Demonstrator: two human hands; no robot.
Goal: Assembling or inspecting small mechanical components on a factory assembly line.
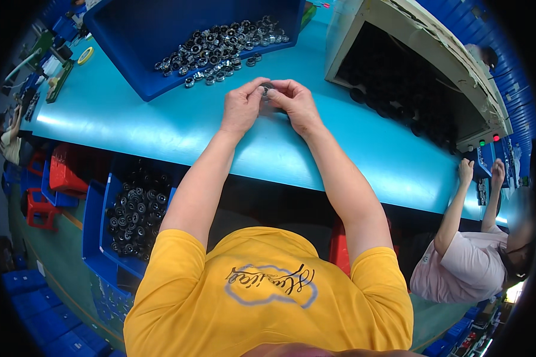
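Observation:
Above the turquoise table my left hand [243, 106] and my right hand [296, 103] meet, thumbs and fingers pinched together on a small round part [267, 88]. It looks grey and shiny, and my fingertips cover most of it. Just beyond my hands stands a tilted blue bin [138, 65], its low side toward me. Inside it lies a heap of shiny silver-and-black round parts [226, 44], some of them near the bin's edge.
A pale box-shaped machine [346, 35] with a dark opening stands on the table [178, 134] at the right, with black round parts [393, 110] along its mouth. A lower blue bin [95, 229] at left holds black wheel-like parts [138, 208]. Another person [458, 262] works at the right.

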